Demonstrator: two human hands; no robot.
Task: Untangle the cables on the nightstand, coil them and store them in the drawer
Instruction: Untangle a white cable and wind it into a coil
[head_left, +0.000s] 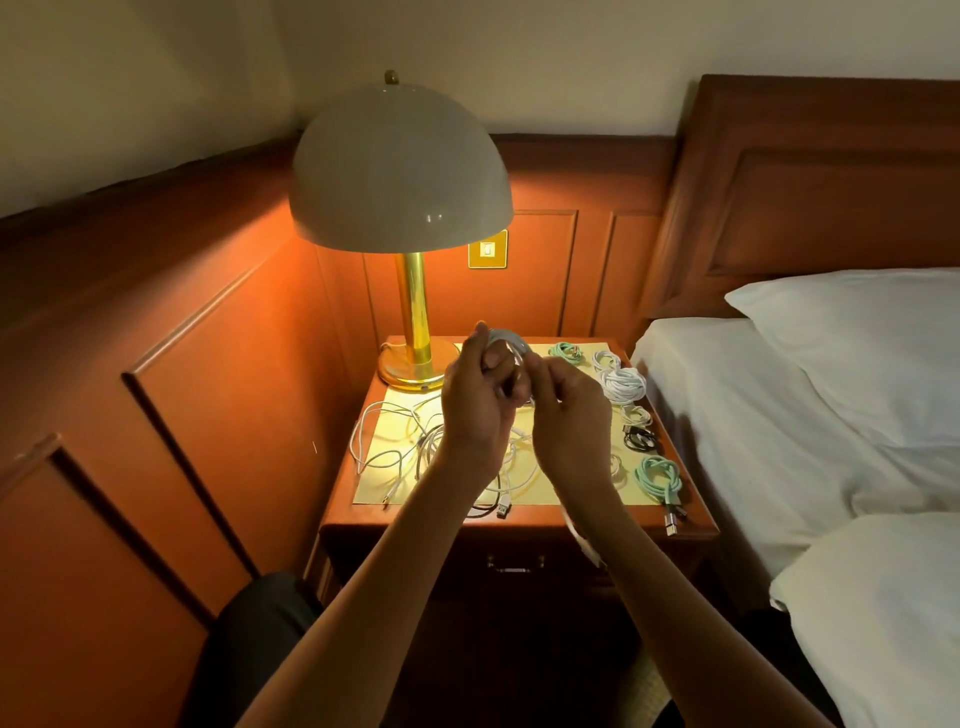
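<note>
You are mid-coil: your left hand (478, 410) grips a white cable loop (508, 344) above the nightstand (519, 531), and your right hand (571, 421) pinches its strand. Next, tuck the end and tackle the loose tangle (400, 441); the drawer (514, 564) is shut.

Quick tally on the counter (363, 512): two mint-green cable coils (660, 478), three white coils (623, 384), one black coil (639, 439), one raised white coil (511, 340). One lamp (400, 171), two pillows (852, 353).
</note>
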